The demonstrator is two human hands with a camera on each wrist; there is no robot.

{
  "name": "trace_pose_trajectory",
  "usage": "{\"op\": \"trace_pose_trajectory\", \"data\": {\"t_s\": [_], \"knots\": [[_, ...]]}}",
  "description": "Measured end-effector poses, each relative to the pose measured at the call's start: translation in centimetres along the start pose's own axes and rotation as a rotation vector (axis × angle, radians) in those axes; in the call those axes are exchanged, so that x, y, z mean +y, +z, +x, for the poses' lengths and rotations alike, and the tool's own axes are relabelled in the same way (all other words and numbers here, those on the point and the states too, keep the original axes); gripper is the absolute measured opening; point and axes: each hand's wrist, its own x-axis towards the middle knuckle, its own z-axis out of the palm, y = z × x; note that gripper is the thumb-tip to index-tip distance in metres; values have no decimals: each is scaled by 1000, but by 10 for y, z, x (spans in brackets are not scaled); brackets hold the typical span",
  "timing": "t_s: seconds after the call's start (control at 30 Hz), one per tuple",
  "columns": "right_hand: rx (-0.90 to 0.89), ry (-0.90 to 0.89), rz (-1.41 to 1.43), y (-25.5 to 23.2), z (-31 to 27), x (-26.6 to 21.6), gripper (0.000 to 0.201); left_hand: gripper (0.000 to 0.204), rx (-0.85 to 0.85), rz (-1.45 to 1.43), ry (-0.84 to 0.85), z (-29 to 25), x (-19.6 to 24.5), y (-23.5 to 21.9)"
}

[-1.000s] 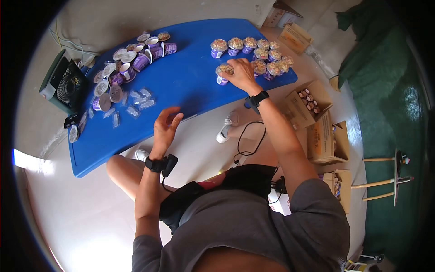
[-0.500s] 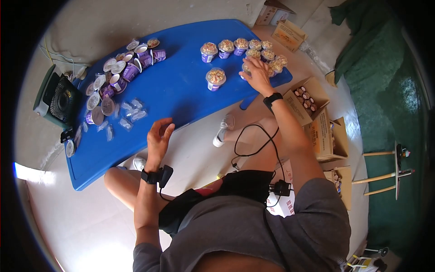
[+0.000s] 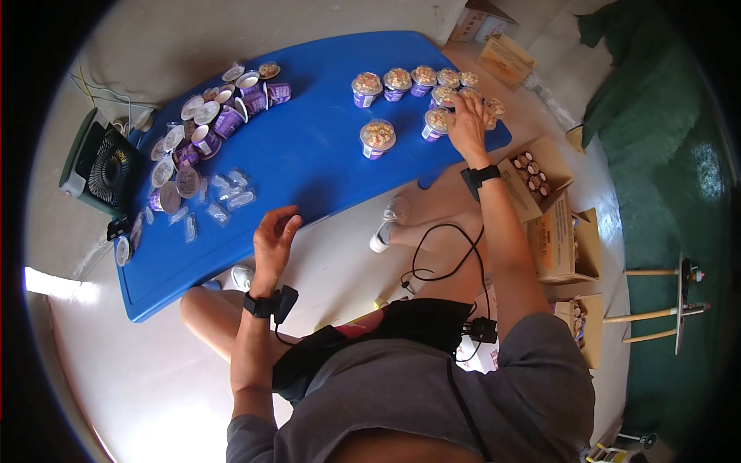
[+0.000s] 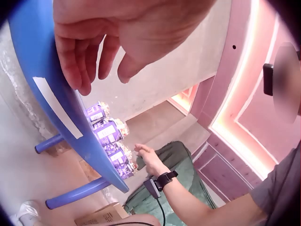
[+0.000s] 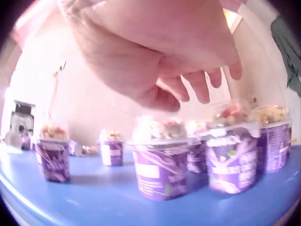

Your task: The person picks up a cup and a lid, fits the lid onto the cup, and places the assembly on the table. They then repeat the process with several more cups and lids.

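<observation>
Purple cups with clear domed lids over a crunchy-looking topping stand grouped at the right end of the blue table [image 3: 309, 139]. My right hand [image 3: 467, 127] hovers over this group with its fingers extended; in the right wrist view a gap shows between the fingertips and the lids. Just left of that hand stands one cup [image 3: 434, 125], and another cup [image 3: 378, 139] sits apart nearer the middle. My left hand [image 3: 274, 241] hangs by the table's front edge, its fingers loosely bent and holding nothing, as the left wrist view also shows.
Several purple cups [image 3: 228, 122] without toppings and loose clear lids [image 3: 187, 182] lie piled at the left. Small clear wrapped pieces [image 3: 218, 213] lie in front of them. A fan [image 3: 108, 166] stands behind. Open cardboard boxes [image 3: 552, 239] line the floor at right.
My right hand has let go of the cup now standing apart and moved right, past another cup, over the rest of the group. The left hand stays by the table's edge.
</observation>
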Motion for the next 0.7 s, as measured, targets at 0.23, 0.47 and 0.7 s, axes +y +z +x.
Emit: {"op": "trace_pose_trajectory", "data": {"t_s": [0.23, 0.47, 0.7], "knots": [[-103, -190, 46, 0, -14, -17, 54, 27, -11, 23, -2, 0, 1, 0], [-54, -298, 213, -18, -14, -91, 55, 28, -51, 36, -4, -1, 5, 0], [-219, -438, 363, -9, 0, -115, 57, 28, -40, 8, -21, -3, 7, -1]]}}
